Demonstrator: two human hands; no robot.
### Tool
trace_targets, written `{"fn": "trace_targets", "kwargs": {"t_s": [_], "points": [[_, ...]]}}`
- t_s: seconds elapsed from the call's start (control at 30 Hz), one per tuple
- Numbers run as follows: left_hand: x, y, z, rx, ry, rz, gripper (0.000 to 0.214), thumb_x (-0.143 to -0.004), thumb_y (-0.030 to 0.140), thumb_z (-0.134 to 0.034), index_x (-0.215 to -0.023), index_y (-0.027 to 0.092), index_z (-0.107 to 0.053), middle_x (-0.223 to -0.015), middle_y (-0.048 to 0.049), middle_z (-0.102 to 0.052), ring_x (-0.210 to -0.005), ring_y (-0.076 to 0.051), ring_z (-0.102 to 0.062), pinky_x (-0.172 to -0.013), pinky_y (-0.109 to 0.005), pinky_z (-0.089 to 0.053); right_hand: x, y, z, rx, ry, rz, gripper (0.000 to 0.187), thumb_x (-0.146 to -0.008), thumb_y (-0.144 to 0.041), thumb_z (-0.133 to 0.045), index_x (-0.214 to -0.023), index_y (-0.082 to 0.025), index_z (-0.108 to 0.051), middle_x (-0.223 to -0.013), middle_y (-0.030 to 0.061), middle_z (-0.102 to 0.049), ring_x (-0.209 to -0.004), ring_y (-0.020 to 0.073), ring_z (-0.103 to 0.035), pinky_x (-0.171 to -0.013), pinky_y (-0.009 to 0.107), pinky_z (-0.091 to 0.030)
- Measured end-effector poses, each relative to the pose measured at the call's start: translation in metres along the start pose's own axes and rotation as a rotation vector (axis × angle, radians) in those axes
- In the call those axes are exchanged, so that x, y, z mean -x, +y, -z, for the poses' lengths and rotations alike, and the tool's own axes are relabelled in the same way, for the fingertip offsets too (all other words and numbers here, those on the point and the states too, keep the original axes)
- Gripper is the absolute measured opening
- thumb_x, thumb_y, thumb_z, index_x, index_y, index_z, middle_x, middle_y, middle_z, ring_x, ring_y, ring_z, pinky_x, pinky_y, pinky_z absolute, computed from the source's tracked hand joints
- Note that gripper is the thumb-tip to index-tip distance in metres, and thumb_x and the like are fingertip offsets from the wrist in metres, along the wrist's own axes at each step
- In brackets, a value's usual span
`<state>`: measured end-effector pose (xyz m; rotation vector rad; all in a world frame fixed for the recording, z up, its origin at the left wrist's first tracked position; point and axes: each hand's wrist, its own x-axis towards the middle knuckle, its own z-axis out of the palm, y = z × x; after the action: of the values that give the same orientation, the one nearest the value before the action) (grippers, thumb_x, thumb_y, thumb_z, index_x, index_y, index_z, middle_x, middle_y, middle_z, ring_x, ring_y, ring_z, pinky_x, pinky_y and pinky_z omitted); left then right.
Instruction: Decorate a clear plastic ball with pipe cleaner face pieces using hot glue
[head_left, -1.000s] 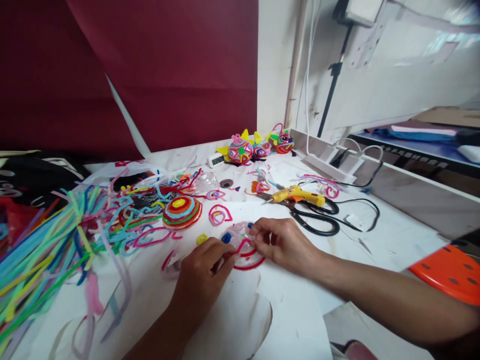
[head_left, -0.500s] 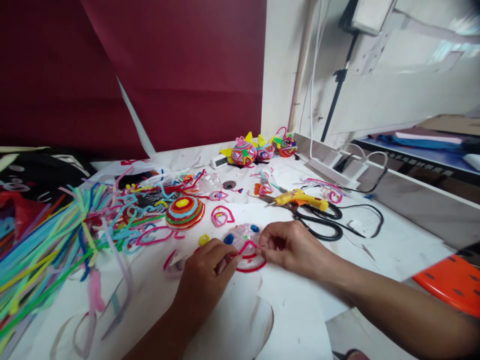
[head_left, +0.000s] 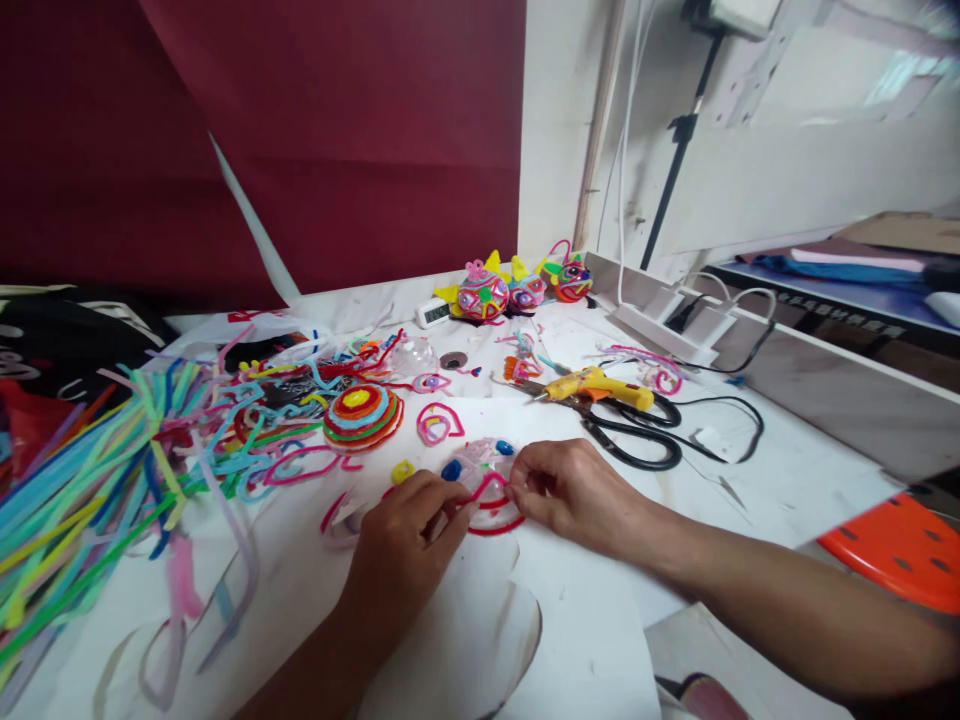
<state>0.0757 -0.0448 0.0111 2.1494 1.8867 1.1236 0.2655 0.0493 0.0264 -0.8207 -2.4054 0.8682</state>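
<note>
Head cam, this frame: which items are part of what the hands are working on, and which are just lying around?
In use: left hand and right hand, both pinching the red pipe cleaner laid on the clear dome.

Lying about: glue gun, scissors, striped dome, loose pipe cleaners, finished figures, power strip, orange stool.
</note>
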Motion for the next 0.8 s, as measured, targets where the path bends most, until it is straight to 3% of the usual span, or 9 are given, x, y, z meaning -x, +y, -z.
{"fn": "trace_targets", "kwargs": {"t_s": [0.23,0.43,0.63,0.8], "points": [[0.0,0.002,-0.001,-0.007,0.012,-0.004,0.006,-0.084,0.018,-0.062,-0.084,0.018,-0.068,-0.074,0.0007,-0.063,-0.067,-0.012,-0.06,-0.067,-0.022,-0.047,-0.001,0.001,-0.006,-0.036,0.026,-0.012,0.008,-0.077,-0.014,-0.057,-0.074,-0.016,-0.064,-0.061,-0.0021,-0.061,-0.053,0.0081,-0.049,-0.053,0.021,-0.033],[-0.005,0.009,0.002,-0.006,0.036,-0.005,0.008,-0.085,0.019,-0.062,-0.085,0.017,-0.07,-0.072,0.001,-0.062,-0.059,-0.01,-0.056,-0.059,-0.02,-0.045,-0.001,-0.001,-0.006,-0.077,0.078,0.001,0.008,-0.076,-0.011,-0.058,-0.072,-0.016,-0.063,-0.058,-0.004,-0.057,-0.051,0.007,-0.047,-0.052,0.02,-0.032],[-0.012,0.019,0.004,-0.078,0.061,-0.128,0.012,-0.087,0.016,-0.058,-0.09,0.014,-0.07,-0.076,-0.0028,-0.065,-0.069,-0.012,-0.061,-0.06,-0.021,-0.045,0.002,-0.002,-0.004,-0.074,0.139,0.103,0.008,-0.078,-0.012,-0.059,-0.073,-0.016,-0.062,-0.059,-0.0045,-0.055,-0.052,0.0066,-0.045,-0.052,0.02,-0.032],[-0.016,0.024,0.005,-0.152,0.054,-0.16,0.012,-0.087,0.017,-0.056,-0.086,0.014,-0.068,-0.072,-0.0017,-0.065,-0.063,-0.012,-0.06,-0.057,-0.021,-0.045,0.005,-0.002,-0.004,-0.073,0.156,0.14,0.008,-0.08,-0.014,-0.059,-0.073,-0.016,-0.061,-0.062,-0.0031,-0.056,-0.054,0.0076,-0.046,-0.053,0.02,-0.032]]}}
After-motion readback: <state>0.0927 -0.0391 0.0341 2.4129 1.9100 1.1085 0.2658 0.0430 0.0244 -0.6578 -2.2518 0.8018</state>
